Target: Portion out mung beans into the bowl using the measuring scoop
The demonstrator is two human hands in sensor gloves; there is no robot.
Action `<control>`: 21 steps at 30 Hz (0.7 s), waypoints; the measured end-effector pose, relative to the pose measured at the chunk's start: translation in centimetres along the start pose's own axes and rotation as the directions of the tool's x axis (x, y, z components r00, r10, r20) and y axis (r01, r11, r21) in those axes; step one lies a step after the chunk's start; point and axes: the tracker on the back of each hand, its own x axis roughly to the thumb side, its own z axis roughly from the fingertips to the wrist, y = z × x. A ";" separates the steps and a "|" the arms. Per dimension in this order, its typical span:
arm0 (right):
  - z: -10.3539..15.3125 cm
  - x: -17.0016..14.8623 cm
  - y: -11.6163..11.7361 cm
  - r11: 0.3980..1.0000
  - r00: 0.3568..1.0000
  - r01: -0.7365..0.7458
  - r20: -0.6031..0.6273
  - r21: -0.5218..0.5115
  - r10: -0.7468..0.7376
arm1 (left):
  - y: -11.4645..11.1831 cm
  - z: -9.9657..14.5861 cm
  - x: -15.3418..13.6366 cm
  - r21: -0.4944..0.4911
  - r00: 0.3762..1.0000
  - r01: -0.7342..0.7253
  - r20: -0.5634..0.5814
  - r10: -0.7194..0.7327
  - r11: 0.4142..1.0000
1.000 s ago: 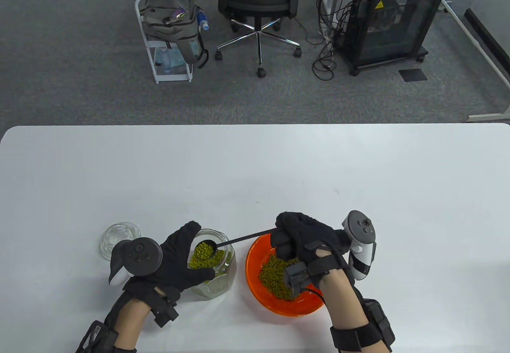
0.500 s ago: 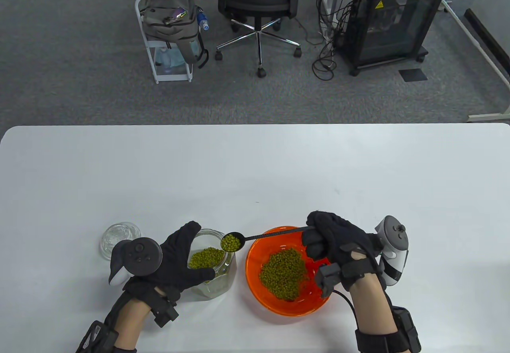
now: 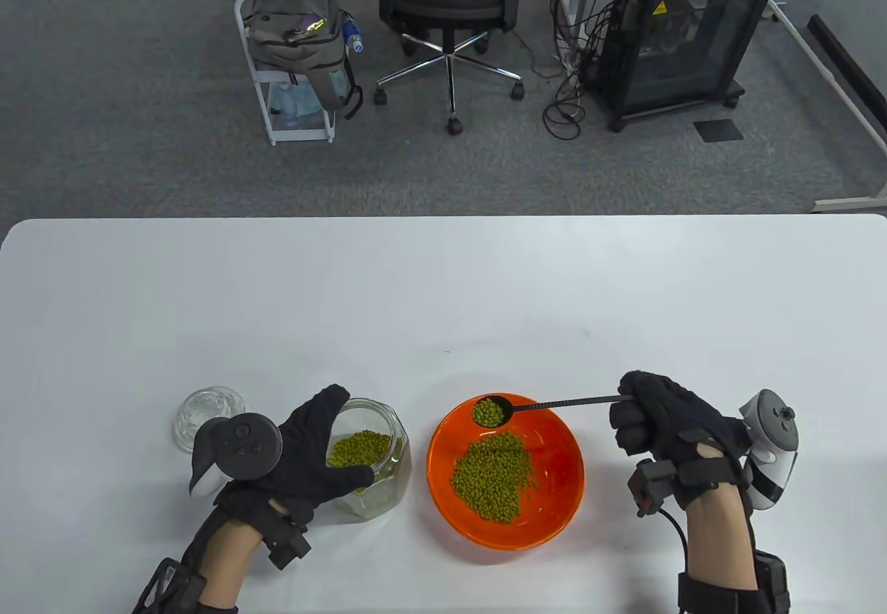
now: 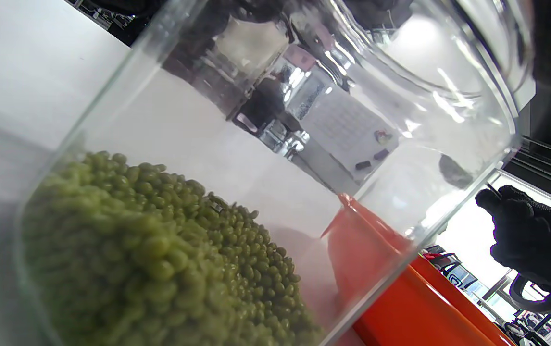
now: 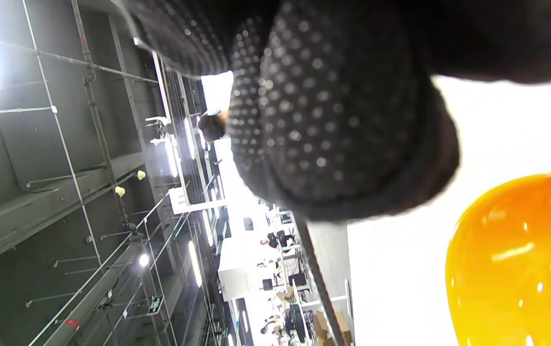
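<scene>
An orange bowl (image 3: 554, 503) with a heap of mung beans (image 3: 493, 474) stands near the table's front edge. My right hand (image 3: 655, 420) grips the thin black handle of a measuring scoop (image 3: 490, 411), whose bean-filled head hangs level over the bowl's far rim. My left hand (image 3: 312, 451) wraps around a glass jar (image 3: 378, 461) holding more beans, left of the bowl. The left wrist view shows the jar (image 4: 237, 158) close up, the beans (image 4: 160, 259) inside, and the bowl (image 4: 400, 298) behind. In the right wrist view the curled fingers (image 5: 333, 115) fill the top, with the handle (image 5: 321, 288) and bowl (image 5: 501, 269) below.
A clear glass lid (image 3: 206, 414) lies left of the jar, just beyond my left hand's tracker. The white table (image 3: 443, 295) stretches far and right. An office chair (image 3: 450, 11), a cart and a black cabinet stand on the floor beyond.
My right hand lifted the loaded scoop out of the jar and carried it right, from over the jar mouth to above the bowl's far rim. The left hand and jar stayed put.
</scene>
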 end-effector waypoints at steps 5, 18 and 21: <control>0.6 0.5 -1.8 0.998 0.998 -0.055 0.020 -0.039 0.056 | 0.0 0.0 0.0 -0.001 1.000 0.003 0.000 -0.003 1.000; 1.4 1.2 -2.7 0.961 0.962 -0.273 0.012 -0.045 0.274 | 0.0 0.0 0.0 -0.001 1.000 0.002 0.000 -0.002 1.000; 1.6 1.4 -2.6 0.948 0.949 -0.313 0.014 -0.051 0.314 | 0.0 0.0 0.0 -0.001 1.000 0.003 0.000 -0.003 1.000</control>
